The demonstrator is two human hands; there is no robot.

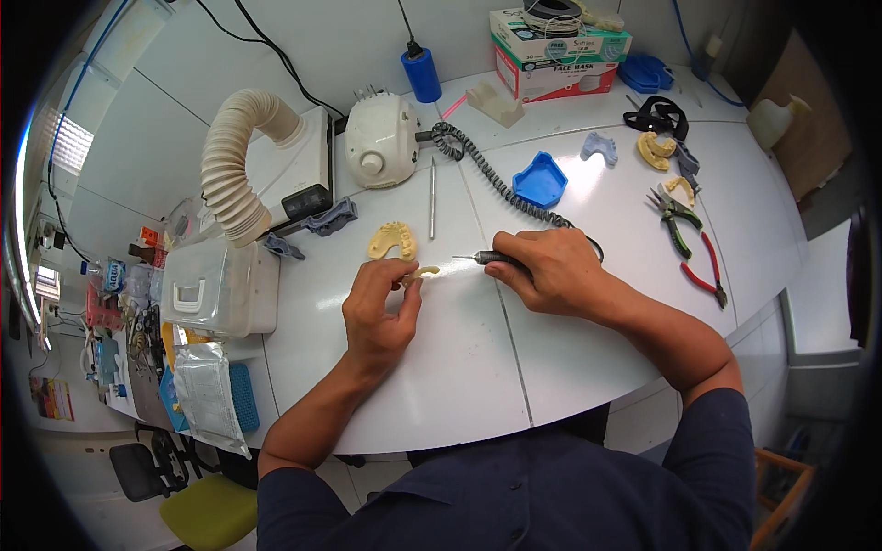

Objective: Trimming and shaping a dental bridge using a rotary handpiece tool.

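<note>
My left hand (pixel 378 310) pinches a small curved cream-coloured dental piece (pixel 424 273) between thumb and fingers, just above the white table. My right hand (pixel 560 274) is wrapped round a dark rotary handpiece (pixel 496 258). Its thin metal bur (pixel 464 257) points left toward the dental piece, with a small gap between them. A coiled grey cord (pixel 496 182) runs from the handpiece side to a white motor unit (pixel 377 142) with a round knob. Just beyond my left hand lies a yellow horseshoe-shaped dental cast (pixel 393 241). Past it is a slim metal instrument (pixel 433 197).
A ribbed suction hose (pixel 230 161) arches at the left, above a clear lidded box (pixel 220 289). A blue tray (pixel 540 181) sits beyond my right hand. Green-handled pliers (pixel 678 223) and a red-handled tool (pixel 706 268) lie at the right. Stacked boxes (pixel 559 81) stand at the back.
</note>
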